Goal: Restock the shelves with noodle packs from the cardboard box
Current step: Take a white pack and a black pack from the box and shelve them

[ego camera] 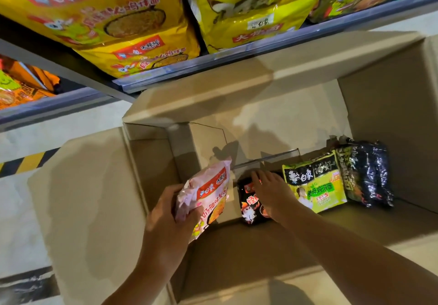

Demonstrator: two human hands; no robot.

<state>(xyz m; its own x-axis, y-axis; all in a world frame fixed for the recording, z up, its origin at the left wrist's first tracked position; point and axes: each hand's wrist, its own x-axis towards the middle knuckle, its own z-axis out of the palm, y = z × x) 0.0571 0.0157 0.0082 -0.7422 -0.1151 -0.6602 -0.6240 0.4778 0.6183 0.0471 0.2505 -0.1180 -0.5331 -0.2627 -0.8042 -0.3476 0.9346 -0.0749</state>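
An open cardboard box (384, 120) stands on the floor under the shelves. My left hand (170, 217) grips a pink noodle pack (208, 193) above the box's left side. Down inside the box, my right hand (270, 191) lies on a black noodle pack (248, 207), fingers spread over its top. To the right of it on the box floor lie a green noodle pack (315, 184) and a dark shiny pack (367, 174). Whether the right hand's fingers have closed on the black pack cannot be seen.
Shelf edge (237, 60) runs above the box, stocked with yellow noodle packs (113, 15) and more yellow packs (251, 13). A lower shelf at the left holds orange packs (21, 84). The box flap (90, 198) spreads left; yellow-black floor tape (26, 162) lies beyond.
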